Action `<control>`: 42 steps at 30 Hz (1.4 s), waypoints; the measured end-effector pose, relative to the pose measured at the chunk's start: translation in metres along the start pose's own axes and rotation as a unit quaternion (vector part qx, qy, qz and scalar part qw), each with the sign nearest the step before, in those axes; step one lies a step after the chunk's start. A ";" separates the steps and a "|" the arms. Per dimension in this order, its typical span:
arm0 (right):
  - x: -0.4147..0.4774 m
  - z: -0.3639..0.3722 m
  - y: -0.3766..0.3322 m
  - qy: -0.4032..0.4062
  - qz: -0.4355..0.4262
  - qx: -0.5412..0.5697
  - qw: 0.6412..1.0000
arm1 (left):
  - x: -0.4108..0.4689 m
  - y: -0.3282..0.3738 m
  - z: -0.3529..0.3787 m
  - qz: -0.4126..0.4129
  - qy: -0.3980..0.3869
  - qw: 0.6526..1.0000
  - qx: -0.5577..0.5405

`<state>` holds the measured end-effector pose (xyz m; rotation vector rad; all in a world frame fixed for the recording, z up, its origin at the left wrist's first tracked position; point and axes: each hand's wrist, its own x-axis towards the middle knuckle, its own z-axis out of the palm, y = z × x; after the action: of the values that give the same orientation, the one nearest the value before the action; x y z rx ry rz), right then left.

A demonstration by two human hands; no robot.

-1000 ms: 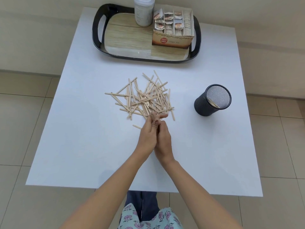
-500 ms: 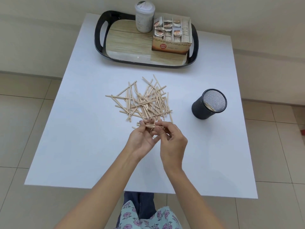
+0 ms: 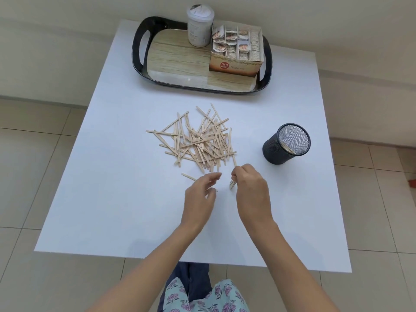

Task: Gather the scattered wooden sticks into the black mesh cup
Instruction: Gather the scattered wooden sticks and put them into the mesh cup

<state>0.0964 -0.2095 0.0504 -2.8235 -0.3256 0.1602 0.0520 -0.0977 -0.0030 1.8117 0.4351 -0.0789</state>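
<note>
- A white table (image 3: 112, 199) seen from above, with a loose pile of thin wooden sticks (image 3: 198, 140) lying flat near its middle.
- The sticks cross one another at many angles, so the pile has no single direction; most long axes run roughly from the near edge towards the far edge, fanned to left and right.
- One stray stick (image 3: 188, 176) lies alone just in front of the pile, its long axis slanting from far-left to near-right.
- The black mesh cup (image 3: 283, 145) stands to the right of the pile, apart from it, mouth up and appearing tipped towards the camera; a few sticks already lean inside it.
- The right hand (image 3: 249, 188) is closed around a small bundle of sticks (image 3: 232, 183), which stands nearly upright; its ends show above and below the curled fingers (image 3: 242, 168).
- The left hand (image 3: 200, 197) hovers beside it with its fingers loosely spread; it appears to hold nothing, though blur makes this uncertain.
- Judged by look, each stick is very light, stiff, smooth and easy to snap, and a bundle could slip or splay.
- A good hold would be a pinch around the middle of an aligned bundle, so that the ends stay even for dropping lengthwise into the cup.
- Beyond the pile, a black tray (image 3: 139, 64) carries a white jar (image 3: 200, 25) and an open box of sachets (image 3: 236, 52).
</note>
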 end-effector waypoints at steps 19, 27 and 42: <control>-0.002 -0.005 -0.003 -0.003 -0.020 0.048 0.999 | 0.020 -0.019 0.044 0.107 -0.062 0.992 -0.015; -0.008 -0.014 -0.002 0.022 -0.042 0.054 0.997 | 0.015 -0.006 0.047 0.112 -0.070 0.991 -0.025; -0.011 -0.018 -0.004 0.025 -0.097 0.204 0.974 | 0.022 -0.002 0.037 0.020 -0.052 0.995 -0.082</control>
<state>0.0873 -0.2137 0.0699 -2.3703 -0.4924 0.0993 0.0779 -0.1268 -0.0212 1.6468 0.3214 -0.1053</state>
